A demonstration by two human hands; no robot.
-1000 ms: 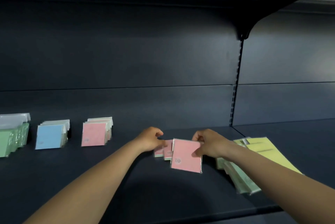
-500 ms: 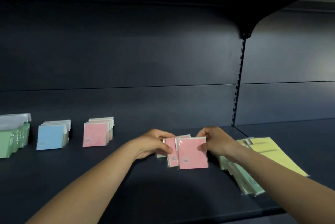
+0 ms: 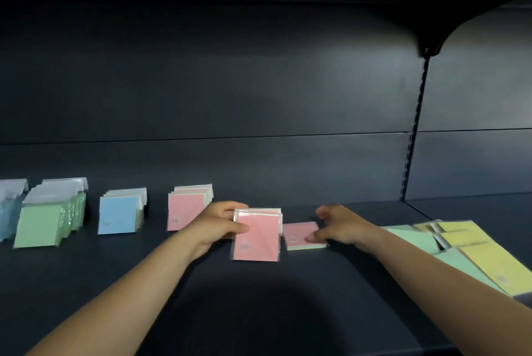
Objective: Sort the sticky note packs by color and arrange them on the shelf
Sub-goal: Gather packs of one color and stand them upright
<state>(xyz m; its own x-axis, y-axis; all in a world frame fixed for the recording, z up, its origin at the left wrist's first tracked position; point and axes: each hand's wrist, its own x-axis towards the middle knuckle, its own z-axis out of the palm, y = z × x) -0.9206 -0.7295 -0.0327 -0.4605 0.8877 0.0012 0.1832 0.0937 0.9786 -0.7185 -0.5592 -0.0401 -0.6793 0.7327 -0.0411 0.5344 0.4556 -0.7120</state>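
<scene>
The left hand is gripping a small bundle of pink sticky note packs, thumb lying across the front face and fingers curled behind, and is holding them upright with their lower edge at or just above the shelf. Holding them on edge this way is probably meant to keep the packs squared together so they can be stood up like the rows already arranged.

The right hand is reaching over a single pink pack lying flat on the shelf just right of the bundle. Its fingers are loosely spread and bent, with the fingertips touching the pack's right edge; it is not yet closing on it, as far as the blurred view allows. That pack appears to be resting on a pale green one, only the edge of which is showing.

Further out, toward the shelf's back left, sorted rows are standing upright: a pink row just behind the left wrist, then a blue row, then a green row, and a pale blue group at the far left edge of the view. Toward the shelf's right front edge, larger mint green packs and yellow packs are lying flat and overlapping, seemingly awaiting sorting.
</scene>
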